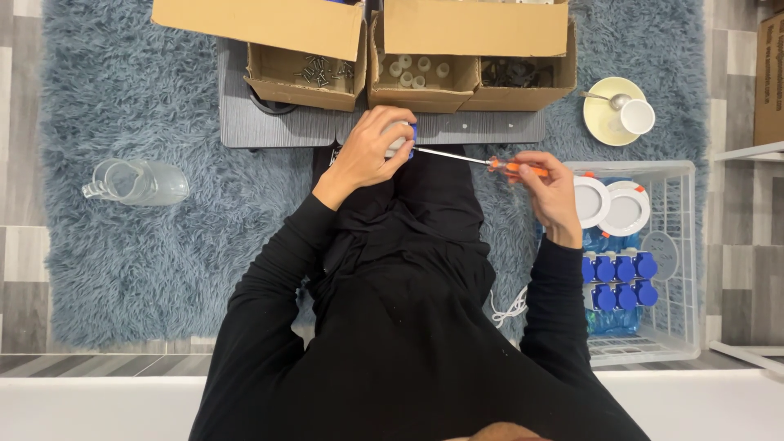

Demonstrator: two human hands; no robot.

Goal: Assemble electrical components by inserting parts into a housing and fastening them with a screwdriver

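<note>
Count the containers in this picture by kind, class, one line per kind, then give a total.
Cardboard boxes: 3 (left, middle, right)
White wire basket: 1
Clear glass jug: 1
White cup: 1
Total: 6

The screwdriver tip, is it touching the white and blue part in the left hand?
Touching. The head view shows the screwdriver shaft running without gap into the white and blue part.

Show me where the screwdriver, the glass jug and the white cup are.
screwdriver [516, 167], head view, orange handle.
glass jug [139, 181], head view, middle of its body.
white cup [638, 117], head view, its side.
</note>
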